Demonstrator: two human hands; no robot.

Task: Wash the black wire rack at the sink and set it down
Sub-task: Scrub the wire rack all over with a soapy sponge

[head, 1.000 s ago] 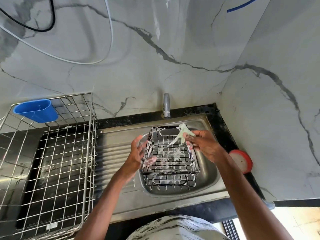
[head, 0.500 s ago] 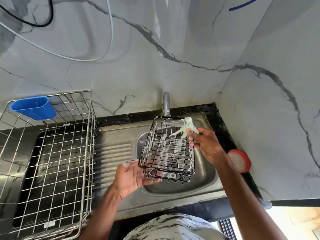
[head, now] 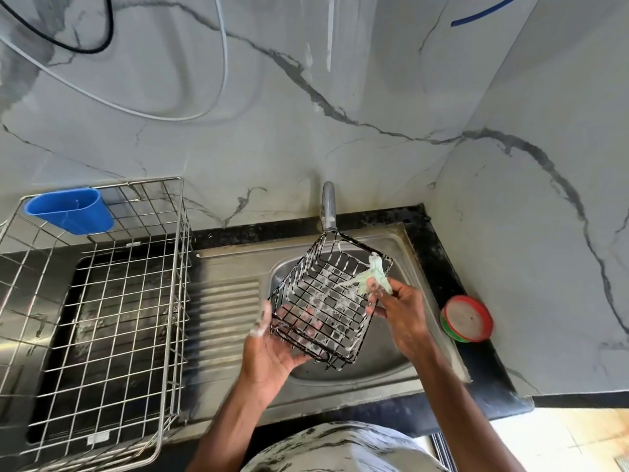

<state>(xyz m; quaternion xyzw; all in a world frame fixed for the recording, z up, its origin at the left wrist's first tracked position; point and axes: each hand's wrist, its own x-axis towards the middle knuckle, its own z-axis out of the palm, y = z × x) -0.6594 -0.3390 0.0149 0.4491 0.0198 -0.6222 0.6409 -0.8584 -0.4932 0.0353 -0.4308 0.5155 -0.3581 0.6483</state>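
Your left hand (head: pixel 272 349) is under the wire rack (head: pixel 326 294) and your right hand (head: pixel 398 308) pinches a scrubber (head: pixel 374 279) at its right rim, both over the sink (head: pixel 374 373). The tap (head: pixel 328 206) is behind your hands. The drying basket (head: pixel 180 267) is left of them, with a cup (head: pixel 73 214) on its far-left corner. A tub (head: pixel 467 318) is to their right.

Of the left hand (head: pixel 272 352), the fingers are seen only through the wires of the black rack (head: pixel 326 301) gripped by it. The mouth of the tap (head: pixel 328 206) is covered by the rack's far corner. The green scrubber (head: pixel 373 279) is partly hidden in the right hand (head: pixel 401 311). The steel basket (head: pixel 180 267) is cut off at the left and bottom edges.
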